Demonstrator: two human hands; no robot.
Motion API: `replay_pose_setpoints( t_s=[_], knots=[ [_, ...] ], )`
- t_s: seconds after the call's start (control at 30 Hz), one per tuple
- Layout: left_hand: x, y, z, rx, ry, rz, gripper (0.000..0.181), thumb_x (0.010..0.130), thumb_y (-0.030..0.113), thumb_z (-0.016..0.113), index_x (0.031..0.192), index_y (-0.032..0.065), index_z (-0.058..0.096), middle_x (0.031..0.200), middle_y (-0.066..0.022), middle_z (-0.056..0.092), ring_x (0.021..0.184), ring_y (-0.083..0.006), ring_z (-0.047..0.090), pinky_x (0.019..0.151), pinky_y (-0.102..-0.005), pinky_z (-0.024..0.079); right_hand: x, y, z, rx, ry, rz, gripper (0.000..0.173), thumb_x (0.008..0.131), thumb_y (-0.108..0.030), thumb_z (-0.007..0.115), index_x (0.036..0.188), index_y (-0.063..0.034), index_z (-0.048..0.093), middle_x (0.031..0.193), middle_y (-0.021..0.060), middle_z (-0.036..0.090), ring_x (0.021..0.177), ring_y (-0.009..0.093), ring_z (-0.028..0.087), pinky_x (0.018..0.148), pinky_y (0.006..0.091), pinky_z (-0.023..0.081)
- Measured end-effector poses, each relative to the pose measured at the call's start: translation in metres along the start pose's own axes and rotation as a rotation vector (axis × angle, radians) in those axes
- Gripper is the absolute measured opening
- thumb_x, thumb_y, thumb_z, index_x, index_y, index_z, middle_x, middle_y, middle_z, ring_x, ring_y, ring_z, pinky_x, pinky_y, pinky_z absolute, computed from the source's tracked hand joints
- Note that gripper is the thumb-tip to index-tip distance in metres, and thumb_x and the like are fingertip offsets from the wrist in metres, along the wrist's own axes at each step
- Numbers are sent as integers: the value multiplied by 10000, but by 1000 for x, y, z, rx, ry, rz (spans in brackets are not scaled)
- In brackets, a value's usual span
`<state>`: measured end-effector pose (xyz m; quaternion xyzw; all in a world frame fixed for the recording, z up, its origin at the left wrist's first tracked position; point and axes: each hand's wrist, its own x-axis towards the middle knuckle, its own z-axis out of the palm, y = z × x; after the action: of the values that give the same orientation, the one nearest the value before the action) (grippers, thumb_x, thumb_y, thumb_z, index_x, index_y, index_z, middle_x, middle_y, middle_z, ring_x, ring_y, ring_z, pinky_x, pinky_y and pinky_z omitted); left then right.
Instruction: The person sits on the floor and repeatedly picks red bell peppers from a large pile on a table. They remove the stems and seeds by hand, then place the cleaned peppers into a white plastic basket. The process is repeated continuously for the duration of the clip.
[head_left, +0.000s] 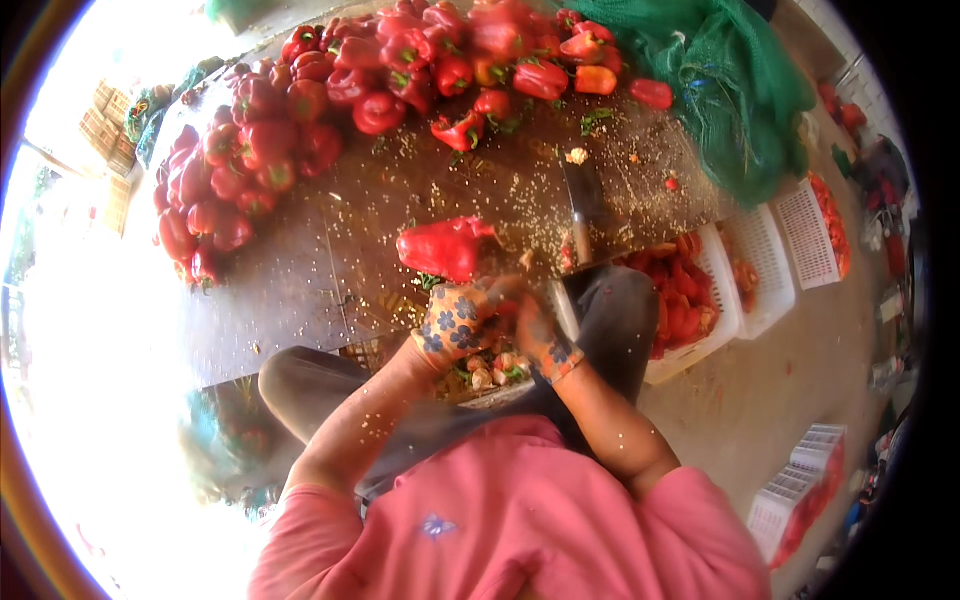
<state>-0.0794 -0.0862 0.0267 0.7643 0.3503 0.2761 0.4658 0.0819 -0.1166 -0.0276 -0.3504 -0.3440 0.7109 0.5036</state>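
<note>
My left hand (457, 316), in a flower-patterned glove, is bent close against my right hand (534, 326) over the table's near edge. Something red, seemingly a piece of pepper, shows between the two gloves; motion blur hides the fingers and which hand grips it. Just beyond them a red bell pepper (439, 247) lies on the brown tabletop (375, 187). To its right rests a knife (581, 202), its wooden handle towards me. Below my hands, between my knees, pepper cores with green stems (484, 375) lie in a container.
Whole red peppers (262, 142) are heaped along the table's far and left sides. A green mesh net (735, 97) drapes over the right corner. On the right, a white crate (720, 300) holds red pepper pieces, beside further crates (765, 277). Seeds are scattered across the tabletop.
</note>
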Motion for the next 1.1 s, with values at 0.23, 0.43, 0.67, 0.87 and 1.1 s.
replay_pose_setpoints(
  t_s=[0.23, 0.43, 0.67, 0.87, 1.1],
  knots=[
    [6, 16, -22, -945, 344, -312, 271, 828, 166, 683, 1089, 105, 640, 1036, -23, 647, 956, -150, 623, 723, -341, 536, 5, 18, -10, -922, -62, -386, 303, 879, -263, 568, 1102, -64, 624, 1091, 86, 634, 930, 229, 613, 788, 336, 504],
    [49, -45, -83, 1054, 196, -199, 542, 747, 284, 715, 1259, 186, 567, 1059, -112, 658, 966, -303, 629, 877, -405, 489, 41, 60, -29, -348, 41, 86, 396, 871, -416, 575, 1164, -150, 596, 1121, 81, 624, 1006, 289, 585, 830, 483, 485],
    [61, -56, -95, 508, -149, -160, 717, 723, 230, 745, 1368, 121, 452, 1200, -162, 606, 1080, -283, 595, 904, -350, 476, 71, 66, 33, 567, 69, 302, 427, 980, -396, 437, 1328, -150, 474, 1206, 73, 580, 1050, 261, 589, 824, 440, 485],
    [42, -17, -82, -709, -78, -331, 850, 728, 133, 779, 1436, 31, 320, 1352, -84, 482, 1214, -198, 482, 976, -344, 445, 44, -18, 30, -783, 229, -349, 326, 910, -105, 579, 1235, -95, 553, 1079, 35, 613, 896, 132, 614, 760, 292, 516],
    [85, -25, -32, -758, 345, -242, 464, 829, 96, 641, 1262, -3, 506, 1137, -115, 625, 981, -189, 628, 818, -306, 531, 35, -85, 6, -1100, 121, -634, 121, 818, -109, 636, 914, -79, 569, 1128, 152, 599, 895, 253, 656, 663, 299, 524]
  ],
)
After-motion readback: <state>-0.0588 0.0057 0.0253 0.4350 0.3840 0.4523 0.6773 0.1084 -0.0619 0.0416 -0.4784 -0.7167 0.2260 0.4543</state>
